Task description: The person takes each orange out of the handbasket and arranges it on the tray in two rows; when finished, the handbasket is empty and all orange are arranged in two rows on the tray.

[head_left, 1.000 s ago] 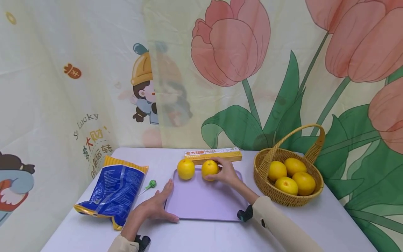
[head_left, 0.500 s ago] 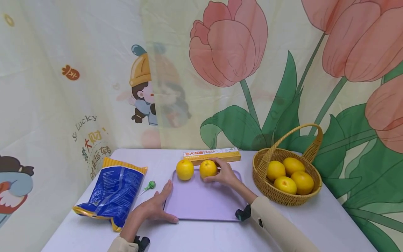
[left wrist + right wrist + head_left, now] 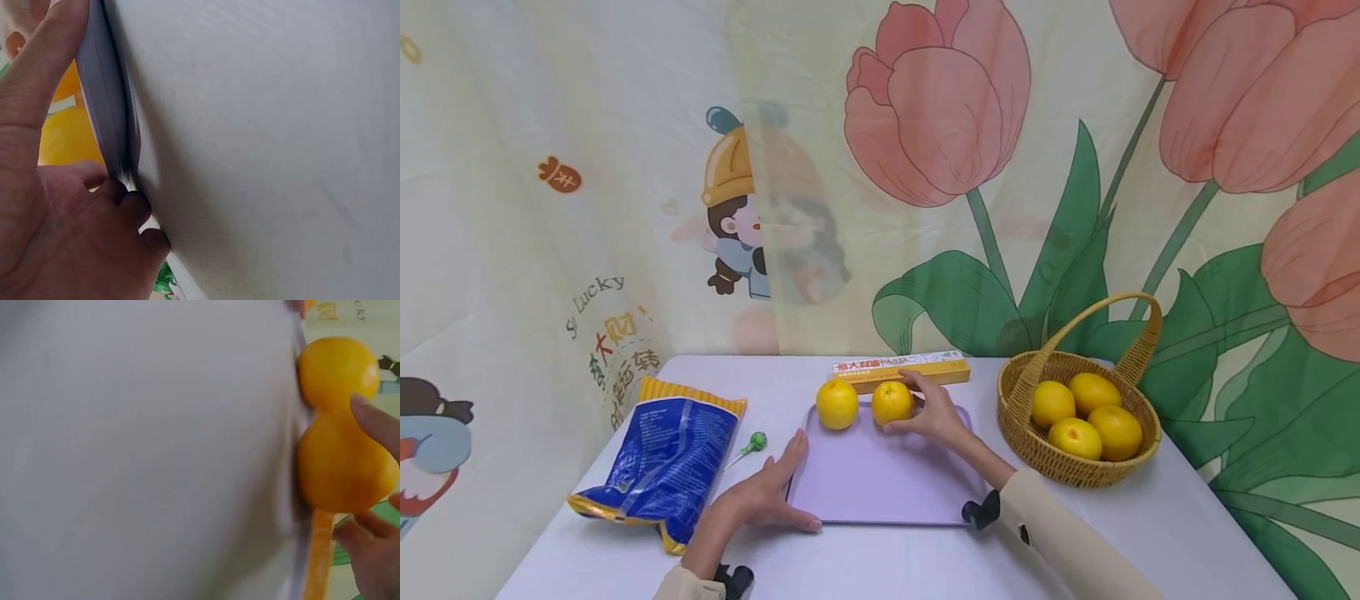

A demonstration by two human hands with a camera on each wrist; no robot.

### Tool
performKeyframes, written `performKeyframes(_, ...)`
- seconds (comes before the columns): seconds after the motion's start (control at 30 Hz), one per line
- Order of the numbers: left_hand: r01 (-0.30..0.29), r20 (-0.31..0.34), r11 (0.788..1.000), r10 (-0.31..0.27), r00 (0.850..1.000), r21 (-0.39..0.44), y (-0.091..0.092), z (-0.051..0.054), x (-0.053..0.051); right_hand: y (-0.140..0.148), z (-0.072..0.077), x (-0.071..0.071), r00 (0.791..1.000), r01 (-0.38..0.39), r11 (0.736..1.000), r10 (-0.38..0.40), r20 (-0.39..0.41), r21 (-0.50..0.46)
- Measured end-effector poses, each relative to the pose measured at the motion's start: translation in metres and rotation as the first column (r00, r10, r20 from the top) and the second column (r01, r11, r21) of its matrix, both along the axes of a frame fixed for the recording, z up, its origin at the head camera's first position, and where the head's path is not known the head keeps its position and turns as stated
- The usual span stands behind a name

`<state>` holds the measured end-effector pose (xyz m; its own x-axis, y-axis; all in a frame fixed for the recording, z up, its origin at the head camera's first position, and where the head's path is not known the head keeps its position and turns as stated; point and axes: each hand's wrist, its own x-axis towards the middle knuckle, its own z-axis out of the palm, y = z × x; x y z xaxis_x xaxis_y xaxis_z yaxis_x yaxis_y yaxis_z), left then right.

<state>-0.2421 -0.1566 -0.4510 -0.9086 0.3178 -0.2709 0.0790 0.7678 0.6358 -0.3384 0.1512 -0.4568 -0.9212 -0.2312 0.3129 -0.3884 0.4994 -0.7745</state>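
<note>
A flat lilac tray [image 3: 880,479] lies on the white table. On its far side sit two oranges next to each other. My right hand [image 3: 934,414] holds the right-hand orange [image 3: 891,403], thumb at the near side and fingers round the far right. In the right wrist view that orange [image 3: 344,465] touches the other orange [image 3: 337,372]. The left orange [image 3: 837,405] stands free of both hands. My left hand [image 3: 767,493] rests at the tray's left corner with fingers and thumb spread; the left wrist view shows fingertips against the tray edge [image 3: 103,81].
A pasta box [image 3: 898,371] lies behind the tray. To the right stands a wicker basket [image 3: 1060,471] with several oranges. A blue snack bag [image 3: 673,458] and a green lollipop [image 3: 757,442] lie left. A printed curtain [image 3: 805,208] hangs behind the table.
The whole head view has shifted slightly to the left. My right hand and its orange have moved a little left, closer to the other orange. My left hand stays at the tray corner.
</note>
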Motion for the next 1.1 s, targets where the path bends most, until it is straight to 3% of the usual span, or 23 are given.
performKeyframes(0.1,0.013,-0.006,1.0,-0.013,1.0,0.006,0.0,0.002,-0.001,0.004,0.021,0.016,1.0,0.009,1.0,-0.01,-0.026,-0.03)
performKeyframes(0.2,0.008,-0.004,1.0,-0.008,1.0,0.003,0.0,0.002,-0.002,0.013,0.051,0.039,0.998,-0.026,0.999,0.024,-0.055,-0.042)
performKeyframes(0.4,0.007,-0.001,1.0,-0.007,1.0,-0.005,0.0,0.002,-0.003,0.056,0.108,0.09,0.972,-0.196,0.98,0.191,-0.136,-0.03)
performKeyframes(0.53,0.017,0.003,1.0,-0.017,1.0,-0.002,0.0,0.002,-0.004,0.099,0.134,0.119,0.959,-0.232,0.972,0.234,-0.161,0.029)
performKeyframes(0.7,0.016,0.006,1.0,-0.016,1.0,0.001,-0.002,0.001,-0.002,0.149,0.154,0.139,0.962,-0.188,0.975,0.207,-0.177,0.114)
performKeyframes(0.87,0.015,0.005,1.0,-0.015,1.0,0.0,-0.004,0.001,-0.002,0.191,0.158,0.133,0.983,-0.109,0.974,0.136,-0.126,0.2)
performKeyframes(1.0,0.013,0.011,1.0,-0.013,1.0,-0.006,-0.003,0.0,-0.003,0.221,0.15,0.109,0.995,-0.057,0.973,0.073,-0.062,0.226)
performKeyframes(1.1,0.012,0.013,1.0,-0.011,1.0,-0.011,-0.002,-0.001,-0.004,0.238,0.141,0.086,1.0,-0.005,0.971,-0.003,0.03,0.24)
